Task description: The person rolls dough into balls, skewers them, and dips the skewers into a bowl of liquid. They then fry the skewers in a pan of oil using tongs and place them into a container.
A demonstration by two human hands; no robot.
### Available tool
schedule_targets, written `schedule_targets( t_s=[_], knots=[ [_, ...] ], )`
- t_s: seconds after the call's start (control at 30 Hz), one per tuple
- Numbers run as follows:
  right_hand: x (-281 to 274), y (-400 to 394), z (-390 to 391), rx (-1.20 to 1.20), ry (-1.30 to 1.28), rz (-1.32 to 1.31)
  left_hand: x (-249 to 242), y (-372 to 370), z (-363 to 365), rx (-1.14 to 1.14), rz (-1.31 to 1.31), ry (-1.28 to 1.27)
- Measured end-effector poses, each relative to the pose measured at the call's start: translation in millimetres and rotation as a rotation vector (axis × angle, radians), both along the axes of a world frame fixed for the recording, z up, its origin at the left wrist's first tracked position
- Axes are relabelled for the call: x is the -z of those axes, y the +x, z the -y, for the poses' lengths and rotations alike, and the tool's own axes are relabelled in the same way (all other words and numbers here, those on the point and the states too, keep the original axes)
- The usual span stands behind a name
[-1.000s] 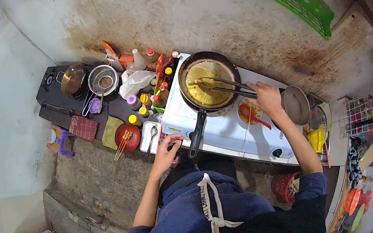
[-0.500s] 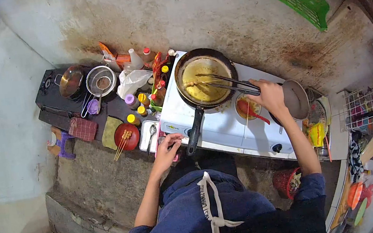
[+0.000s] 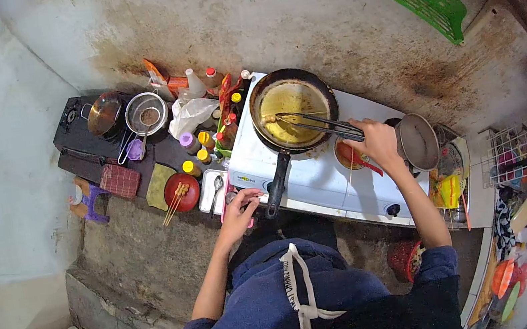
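Observation:
My right hand (image 3: pixel 379 145) is closed round the black tongs (image 3: pixel 329 127), which reach into the frying pan (image 3: pixel 290 84) on the stove. At their tips is a skewer (image 3: pixel 300 114) with a small yellowish piece at its left end, lying in yellow oil. Whether the tips grip it is hard to make out. Beside the pan's black handle (image 3: pixel 275 193), my left hand (image 3: pixel 241 209) rests at the stove's front edge, fingers loosely apart, no held object visible. Right of the pan stands a bowl (image 3: pixel 345 151) of reddish sauce with a red spoon and a stick.
Left of the stove, a red plate (image 3: pixel 194 198) carries several skewers beside a white tray (image 3: pixel 206 199) with a spoon. Bottles and yellow-capped jars (image 3: pixel 191 168) crowd the counter. A second pan (image 3: pixel 418 140) sits at the stove's right; a red basket (image 3: pixel 401 259) stands below.
The tongs' arms have drawn closer together at the skewer in the pan, and my right hand has shifted slightly down. My left hand stays at the stove edge.

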State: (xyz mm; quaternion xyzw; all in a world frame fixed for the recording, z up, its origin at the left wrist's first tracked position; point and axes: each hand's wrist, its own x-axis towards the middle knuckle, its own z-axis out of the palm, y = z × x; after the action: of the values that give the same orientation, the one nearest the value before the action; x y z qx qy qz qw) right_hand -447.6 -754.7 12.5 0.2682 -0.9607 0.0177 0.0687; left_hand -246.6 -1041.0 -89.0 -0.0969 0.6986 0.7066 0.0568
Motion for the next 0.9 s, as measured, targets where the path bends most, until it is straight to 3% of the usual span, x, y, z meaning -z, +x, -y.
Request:
schedule_targets(
  t_s=[0.4,0.8,0.9],
  knots=[
    [-2,4,-1,-0.007,-0.008,-0.013,-10,-4,-5,0.025,0.005,-0.023],
    [0,15,-4,0.04,-0.022,0.052,13,-4,-6,0.005,-0.116,-0.032],
    [-7,23,-4,0.075,-0.025,0.054,15,-2,-3,-0.047,-0.019,-0.07]
  ],
)
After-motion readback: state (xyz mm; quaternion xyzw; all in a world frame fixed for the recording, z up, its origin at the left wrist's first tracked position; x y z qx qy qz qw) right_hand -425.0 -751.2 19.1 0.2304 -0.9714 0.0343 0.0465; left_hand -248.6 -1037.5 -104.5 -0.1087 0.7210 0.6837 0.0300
